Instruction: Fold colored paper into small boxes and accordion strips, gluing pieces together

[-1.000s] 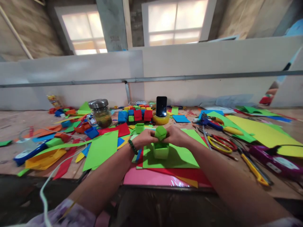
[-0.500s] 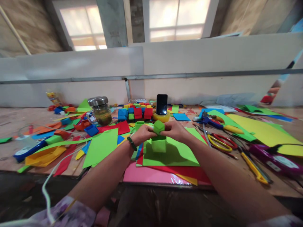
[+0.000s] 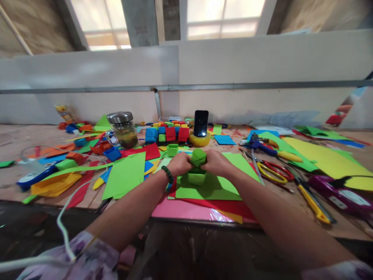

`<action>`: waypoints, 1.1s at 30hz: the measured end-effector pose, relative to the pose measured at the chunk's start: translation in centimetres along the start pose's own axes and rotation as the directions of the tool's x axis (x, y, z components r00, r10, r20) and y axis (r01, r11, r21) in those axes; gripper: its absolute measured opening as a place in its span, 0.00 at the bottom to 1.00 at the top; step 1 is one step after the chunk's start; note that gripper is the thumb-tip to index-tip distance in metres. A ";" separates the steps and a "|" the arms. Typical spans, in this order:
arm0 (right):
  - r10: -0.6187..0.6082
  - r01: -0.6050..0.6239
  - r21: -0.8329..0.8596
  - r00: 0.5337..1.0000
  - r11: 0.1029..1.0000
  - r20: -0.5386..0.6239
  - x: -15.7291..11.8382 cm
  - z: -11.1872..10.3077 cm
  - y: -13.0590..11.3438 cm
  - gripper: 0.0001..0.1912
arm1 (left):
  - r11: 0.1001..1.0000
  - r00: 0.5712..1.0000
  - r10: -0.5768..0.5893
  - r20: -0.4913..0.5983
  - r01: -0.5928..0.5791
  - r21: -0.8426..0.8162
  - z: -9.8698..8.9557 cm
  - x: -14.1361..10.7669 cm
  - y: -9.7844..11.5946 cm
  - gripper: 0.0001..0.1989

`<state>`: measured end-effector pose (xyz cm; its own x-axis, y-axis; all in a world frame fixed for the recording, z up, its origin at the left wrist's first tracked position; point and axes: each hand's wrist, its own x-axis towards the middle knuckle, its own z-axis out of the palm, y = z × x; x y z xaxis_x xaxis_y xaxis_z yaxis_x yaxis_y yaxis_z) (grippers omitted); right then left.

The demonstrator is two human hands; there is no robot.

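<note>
A small green paper piece [image 3: 198,157] is pinched between my left hand [image 3: 181,164] and my right hand [image 3: 215,162], just at the top of a green paper box [image 3: 197,177]. The fingers of both hands are closed on its sides. Beneath the box lies a green sheet [image 3: 224,188] on red and pink sheets [image 3: 180,210]. Behind my left hand stands another small green box [image 3: 172,149]. Whether the held piece touches the inside of the box is hidden.
Folded red and blue boxes stand behind, beside a phone [image 3: 201,123] on a yellow roll [image 3: 199,139]. A lidded glass jar [image 3: 124,134] is at the left. Scissors [image 3: 272,173], a yellow cutter [image 3: 314,204] and a purple glue gun [image 3: 340,194] lie at the right.
The green piece, held by both hands, has moved down against the box, and my fingers sit lower around the box's upper edge. The camera view has shifted slightly.
</note>
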<state>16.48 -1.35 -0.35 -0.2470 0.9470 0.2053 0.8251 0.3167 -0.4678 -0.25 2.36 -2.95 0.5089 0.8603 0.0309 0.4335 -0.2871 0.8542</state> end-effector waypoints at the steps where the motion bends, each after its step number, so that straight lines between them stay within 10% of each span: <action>1: 0.037 -0.037 -0.020 0.999 0.999 0.005 0.1 0.1 0.1 0.09 | 1.000 1.000 -0.006 0.003 0.006 0.000 0.0 0.0 0.0 0.06; 15: 0.116 -0.073 0.660 0.993 0.748 -0.023 1.4 1.1 1.3 0.08 | 0.978 0.990 0.000 0.144 0.030 -0.209 -1.3 0.4 -0.1 0.09; 33: -0.001 -0.068 0.560 0.993 0.826 0.121 1.2 -0.1 1.6 0.16 | 0.993 0.994 0.060 0.088 -0.068 0.097 -0.5 -0.3 0.3 0.08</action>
<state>17.49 0.26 -0.79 -0.3071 0.9464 0.1004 0.4134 0.2277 -0.8816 -0.61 2.22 -2.42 0.5970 0.8014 0.0363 0.4676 -0.3843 0.7960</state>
